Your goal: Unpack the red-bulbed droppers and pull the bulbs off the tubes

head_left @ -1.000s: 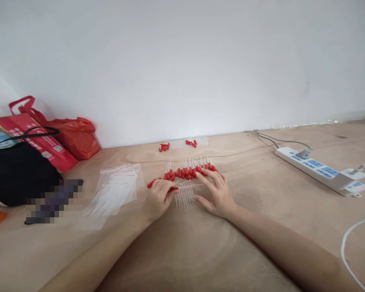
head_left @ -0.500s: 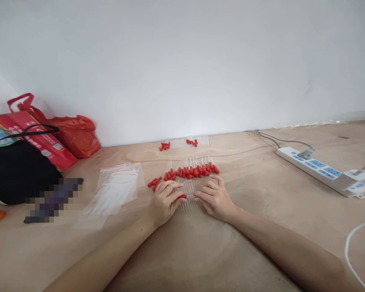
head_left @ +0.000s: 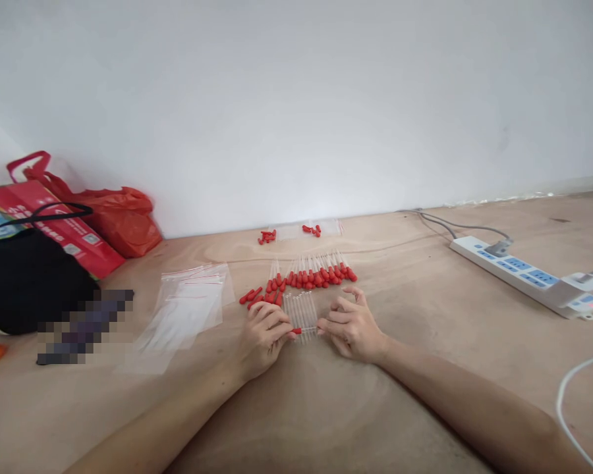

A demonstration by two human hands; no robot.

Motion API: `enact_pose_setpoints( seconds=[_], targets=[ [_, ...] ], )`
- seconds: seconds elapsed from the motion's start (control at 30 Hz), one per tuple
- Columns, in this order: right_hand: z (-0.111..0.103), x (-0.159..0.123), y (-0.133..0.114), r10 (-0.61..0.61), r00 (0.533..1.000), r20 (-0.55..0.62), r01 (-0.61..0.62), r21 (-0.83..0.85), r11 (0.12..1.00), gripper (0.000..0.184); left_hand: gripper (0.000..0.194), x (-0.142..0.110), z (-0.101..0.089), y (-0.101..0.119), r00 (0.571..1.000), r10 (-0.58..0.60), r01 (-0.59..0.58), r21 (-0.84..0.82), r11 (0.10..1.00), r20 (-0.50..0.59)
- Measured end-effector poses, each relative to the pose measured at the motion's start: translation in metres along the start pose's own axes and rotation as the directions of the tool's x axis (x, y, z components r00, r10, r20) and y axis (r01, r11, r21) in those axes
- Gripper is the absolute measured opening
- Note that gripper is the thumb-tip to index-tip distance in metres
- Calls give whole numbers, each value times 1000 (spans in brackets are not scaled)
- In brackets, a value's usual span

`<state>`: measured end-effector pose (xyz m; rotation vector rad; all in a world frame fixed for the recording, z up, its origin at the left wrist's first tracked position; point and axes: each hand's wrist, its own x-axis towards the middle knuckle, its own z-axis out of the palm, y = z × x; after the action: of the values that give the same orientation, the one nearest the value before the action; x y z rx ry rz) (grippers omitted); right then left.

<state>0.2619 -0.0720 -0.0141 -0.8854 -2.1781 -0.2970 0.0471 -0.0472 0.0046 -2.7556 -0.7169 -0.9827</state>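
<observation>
My left hand (head_left: 264, 337) is closed, pinching a red rubber dropper bulb (head_left: 297, 331) between thumb and fingertips. From the other side my right hand (head_left: 358, 329) pinches a clear dropper tube (head_left: 310, 330), held level with one end at the bulb's mouth. How deep the tube sits in the bulb I cannot tell. Beneath both hands lies a row of clear tubes (head_left: 300, 308) side by side. Loose red bulbs (head_left: 251, 296) rest just beyond my left hand. Farther back is a row of droppers (head_left: 321, 276) with red bulbs fitted, tips toward the wall.
Clear zip bags (head_left: 192, 303) lie in a pile at left. A black bag (head_left: 34, 276), a red box and a red plastic bag (head_left: 123, 220) stand behind them. More red bulbs and tubes lie near the wall. A power strip (head_left: 514, 270) with cables is at right.
My right hand has gone from spread fingers over the tubes to pinching one. The bulb in my left hand has moved right and toward me, and now meets the tube.
</observation>
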Motion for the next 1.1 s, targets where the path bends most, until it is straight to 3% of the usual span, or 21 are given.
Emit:
enact_pose_setpoints(
  seconds=[0.17,0.4,0.47,0.57,0.73,0.83,0.97,1.1],
  targets=[
    [-3,-2,3,20,1000,0,-20,2,1000,18,18,-4,1,-4,999,-42,42,-37,998,-1],
    [-4,-6,13,233,969,-82,-237,-39,971,18,18,-18,-13,-19,958,-269,264,-53,963,-101],
    [0,-4,12,267,958,-101,-273,-47,961,17,22,-18,-15,-26,912,-376,378,-18,926,-164],
    [6,-1,11,318,940,-127,-330,-87,940,19,28,-15,-18,-41,806,-548,564,10,826,-223],
    [10,0,12,311,948,-62,-317,-158,935,20,33,-7,-19,-59,662,-742,741,-53,669,-110],
    [9,1,11,289,957,-4,-287,-144,947,20,32,-6,-16,-60,614,-789,788,-36,615,-20],
    [5,3,9,252,964,81,-244,-91,965,23,34,-8,-16,-60,611,-792,792,-1,611,6],
    [2,5,8,224,964,144,-221,-41,974,30,38,-2,-22,-67,666,-738,746,90,660,-103]
  ],
)
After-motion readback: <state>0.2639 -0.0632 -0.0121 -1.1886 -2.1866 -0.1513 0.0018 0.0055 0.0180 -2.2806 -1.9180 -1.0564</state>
